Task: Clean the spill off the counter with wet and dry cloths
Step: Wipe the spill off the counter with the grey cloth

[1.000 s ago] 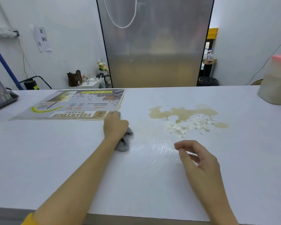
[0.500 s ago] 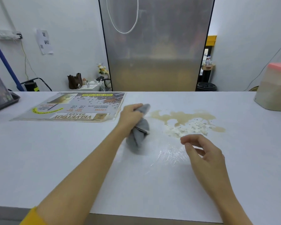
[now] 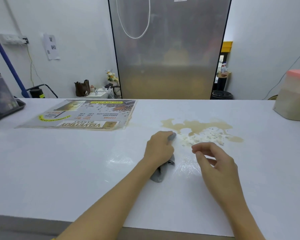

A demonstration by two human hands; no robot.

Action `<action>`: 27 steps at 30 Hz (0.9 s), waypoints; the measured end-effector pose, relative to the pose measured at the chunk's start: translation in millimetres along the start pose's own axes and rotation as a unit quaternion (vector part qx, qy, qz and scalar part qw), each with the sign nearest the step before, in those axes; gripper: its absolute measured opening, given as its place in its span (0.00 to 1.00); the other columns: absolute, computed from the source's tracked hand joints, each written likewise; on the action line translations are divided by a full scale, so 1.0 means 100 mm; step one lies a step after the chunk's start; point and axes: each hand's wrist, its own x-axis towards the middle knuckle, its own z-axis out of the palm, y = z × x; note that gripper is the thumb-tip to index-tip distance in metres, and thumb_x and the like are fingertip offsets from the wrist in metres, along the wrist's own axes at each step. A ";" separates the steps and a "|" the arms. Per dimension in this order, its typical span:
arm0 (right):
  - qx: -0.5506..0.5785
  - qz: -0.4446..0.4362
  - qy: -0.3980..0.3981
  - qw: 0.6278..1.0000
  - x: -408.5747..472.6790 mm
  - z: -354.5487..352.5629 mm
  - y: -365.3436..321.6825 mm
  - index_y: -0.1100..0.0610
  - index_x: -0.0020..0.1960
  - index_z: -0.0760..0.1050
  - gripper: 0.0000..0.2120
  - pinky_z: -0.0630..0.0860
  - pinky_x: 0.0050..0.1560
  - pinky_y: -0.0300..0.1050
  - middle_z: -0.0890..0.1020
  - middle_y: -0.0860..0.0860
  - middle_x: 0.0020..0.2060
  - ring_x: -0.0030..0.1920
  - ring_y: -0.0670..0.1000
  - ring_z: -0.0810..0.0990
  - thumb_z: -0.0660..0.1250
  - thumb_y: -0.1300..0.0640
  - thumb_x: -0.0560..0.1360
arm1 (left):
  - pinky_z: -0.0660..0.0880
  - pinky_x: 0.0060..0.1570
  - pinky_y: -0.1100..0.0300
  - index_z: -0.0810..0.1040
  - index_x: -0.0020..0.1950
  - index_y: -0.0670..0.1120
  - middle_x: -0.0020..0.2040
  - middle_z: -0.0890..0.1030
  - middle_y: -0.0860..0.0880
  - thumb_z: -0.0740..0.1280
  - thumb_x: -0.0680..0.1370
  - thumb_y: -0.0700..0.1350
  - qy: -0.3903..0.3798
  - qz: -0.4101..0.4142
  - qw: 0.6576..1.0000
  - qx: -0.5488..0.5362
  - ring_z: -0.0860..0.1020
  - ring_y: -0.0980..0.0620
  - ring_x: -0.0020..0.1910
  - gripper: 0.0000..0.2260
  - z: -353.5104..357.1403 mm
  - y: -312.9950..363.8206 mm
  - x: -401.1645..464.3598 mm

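A brown liquid spill [image 3: 197,126] with white powder clumps [image 3: 203,137] lies on the white counter [image 3: 76,161]. My left hand [image 3: 160,147] grips a grey cloth [image 3: 161,172] and presses it on the counter at the spill's left edge; the cloth's tip shows past my fingers, its tail trails toward me. Wet streaks [image 3: 185,165] shine just right of the cloth. My right hand [image 3: 213,160] hovers near the powder, fingers loosely curled, holding nothing.
A laminated bakery menu [image 3: 83,116] lies flat at the back left. A pink-lidded container [image 3: 295,97] stands at the far right, a dark tray [image 3: 5,104] at the far left. A steel fridge [image 3: 168,49] rises behind the counter.
My left hand has swept the grey cloth from beside the menu rightward to the spill's left edge. My right hand has stayed about where it was.
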 end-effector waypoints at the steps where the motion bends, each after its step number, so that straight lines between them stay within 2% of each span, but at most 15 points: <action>1: 0.000 -0.004 -0.003 1.000 0.01 0.02 -0.01 0.47 0.42 0.77 0.12 0.68 0.43 0.21 0.79 0.33 0.44 0.49 0.34 0.76 0.62 0.63 0.76 | 0.66 0.46 0.58 0.74 0.43 0.52 0.44 0.74 0.49 0.57 0.73 0.38 -0.023 0.011 0.999 -0.025 0.71 0.48 0.46 0.10 0.03 0.05 -0.06; 3: 0.000 -0.014 -0.013 1.000 0.02 0.05 -0.05 0.48 0.42 0.77 0.12 0.68 0.43 0.21 0.80 0.35 0.42 0.48 0.34 0.76 0.62 0.63 0.76 | 0.67 0.55 0.64 0.78 0.61 0.51 0.58 0.79 0.49 0.59 0.76 0.38 -0.038 -0.004 0.997 -0.071 0.74 0.51 0.58 0.17 -0.04 0.10 -0.13; 4: 0.002 -0.016 -0.017 1.000 0.02 0.07 -0.06 0.48 0.42 0.77 0.12 0.68 0.43 0.21 0.81 0.37 0.41 0.48 0.34 0.76 0.62 0.63 0.76 | 0.66 0.54 0.68 0.77 0.64 0.49 0.60 0.79 0.50 0.60 0.77 0.38 -0.013 -0.017 0.995 -0.093 0.74 0.52 0.59 0.17 -0.12 0.10 -0.14; 6: 0.006 -0.010 -0.012 1.000 0.04 0.06 -0.08 0.47 0.42 0.77 0.12 0.68 0.41 0.21 0.81 0.38 0.42 0.48 0.35 0.76 0.62 0.63 0.76 | 0.64 0.48 0.72 0.78 0.63 0.47 0.56 0.80 0.50 0.61 0.77 0.37 0.078 -0.043 0.989 -0.117 0.74 0.54 0.56 0.17 -0.38 0.01 -0.10; 9: 0.013 0.007 0.006 1.000 0.05 0.01 -0.07 0.48 0.43 0.78 0.11 0.70 0.41 0.25 0.81 0.40 0.44 0.49 0.38 0.77 0.62 0.63 0.77 | 0.66 0.50 0.64 0.81 0.57 0.45 0.53 0.81 0.48 0.62 0.76 0.36 0.166 -0.085 0.979 -0.082 0.75 0.50 0.55 0.14 -0.76 -0.34 -0.02; 11: 0.017 0.021 0.016 1.000 0.04 -0.02 -0.04 0.48 0.44 0.78 0.11 0.70 0.43 0.30 0.81 0.41 0.45 0.49 0.39 0.78 0.62 0.62 0.77 | 0.65 0.44 0.60 0.77 0.43 0.47 0.42 0.76 0.48 0.60 0.75 0.35 0.149 -0.112 0.982 -0.015 0.71 0.47 0.45 0.09 -0.83 -0.56 -0.04; 12: 0.017 0.027 0.017 0.999 0.03 -0.03 -0.04 0.48 0.44 0.78 0.11 0.70 0.43 0.31 0.81 0.41 0.45 0.49 0.39 0.78 0.62 0.62 0.77 | 0.63 0.42 0.60 0.70 0.41 0.50 0.41 0.72 0.49 0.59 0.74 0.35 0.136 -0.127 0.982 0.023 0.68 0.48 0.43 0.10 -0.81 -0.63 -0.07; 14: 0.012 0.032 0.021 0.999 0.01 -0.04 -0.02 0.47 0.44 0.77 0.11 0.69 0.43 0.29 0.81 0.39 0.45 0.49 0.39 0.78 0.62 0.62 0.77 | 0.61 0.42 0.59 0.65 0.43 0.51 0.42 0.69 0.49 0.59 0.74 0.35 0.116 -0.121 0.984 0.058 0.65 0.49 0.42 0.10 -0.70 -0.64 -0.10; 16: 0.006 0.031 0.028 0.999 0.02 -0.04 0.00 0.47 0.44 0.77 0.11 0.70 0.42 0.25 0.81 0.39 0.45 0.49 0.37 0.77 0.62 0.62 0.77 | 0.64 0.45 0.58 0.72 0.44 0.49 0.45 0.74 0.48 0.59 0.74 0.35 0.096 -0.085 0.990 0.064 0.69 0.47 0.45 0.09 -0.56 -0.50 -0.09; 19: 0.003 0.033 0.025 0.999 0.02 -0.02 0.01 0.49 0.44 0.77 0.11 0.69 0.41 0.21 0.81 0.39 0.44 0.47 0.36 0.77 0.62 0.63 0.77 | 0.68 0.55 0.60 0.80 0.57 0.46 0.58 0.79 0.48 0.60 0.75 0.36 0.043 -0.029 0.998 0.033 0.74 0.47 0.58 0.14 -0.27 -0.18 -0.15; 21: 0.000 0.022 0.018 1.000 0.02 -0.01 0.00 0.49 0.44 0.77 0.10 0.69 0.41 0.22 0.80 0.39 0.43 0.46 0.34 0.76 0.62 0.63 0.76 | 0.70 0.59 0.60 0.79 0.60 0.46 0.55 0.80 0.48 0.59 0.74 0.39 -0.012 0.008 1.000 -0.003 0.75 0.48 0.56 0.17 -0.11 0.05 -0.22; 22: -0.002 0.018 0.013 1.000 0.01 0.00 -0.01 0.50 0.44 0.77 0.10 0.69 0.40 0.21 0.80 0.39 0.42 0.45 0.33 0.76 0.62 0.63 0.76 | 0.71 0.56 0.61 0.80 0.54 0.44 0.51 0.80 0.47 0.59 0.73 0.39 -0.039 0.023 0.999 -0.017 0.75 0.48 0.53 0.14 -0.07 0.14 -0.25; 24: -0.004 0.013 0.005 1.000 0.01 0.02 -0.01 0.51 0.45 0.77 0.09 0.68 0.40 0.21 0.80 0.39 0.42 0.44 0.32 0.76 0.62 0.63 0.76 | 0.68 0.48 0.70 0.81 0.58 0.48 0.53 0.82 0.46 0.60 0.74 0.36 -0.055 0.018 0.997 -0.054 0.77 0.50 0.54 0.17 -0.08 0.23 -0.27; 25: -0.003 0.014 0.004 1.000 0.01 0.02 0.00 0.51 0.44 0.77 0.10 0.69 0.41 0.22 0.80 0.39 0.42 0.45 0.33 0.76 0.62 0.63 0.76 | 0.66 0.45 0.73 0.81 0.58 0.48 0.54 0.82 0.47 0.61 0.74 0.35 -0.040 0.005 0.996 -0.081 0.77 0.52 0.53 0.17 -0.14 0.23 -0.27; 27: -0.003 0.015 0.009 1.000 0.00 0.00 0.02 0.50 0.44 0.77 0.10 0.69 0.41 0.22 0.81 0.40 0.43 0.46 0.34 0.76 0.62 0.64 0.76 | 0.66 0.43 0.69 0.81 0.52 0.52 0.47 0.80 0.50 0.61 0.75 0.35 0.031 -0.030 0.993 -0.113 0.74 0.54 0.48 0.15 -0.32 0.12 -0.23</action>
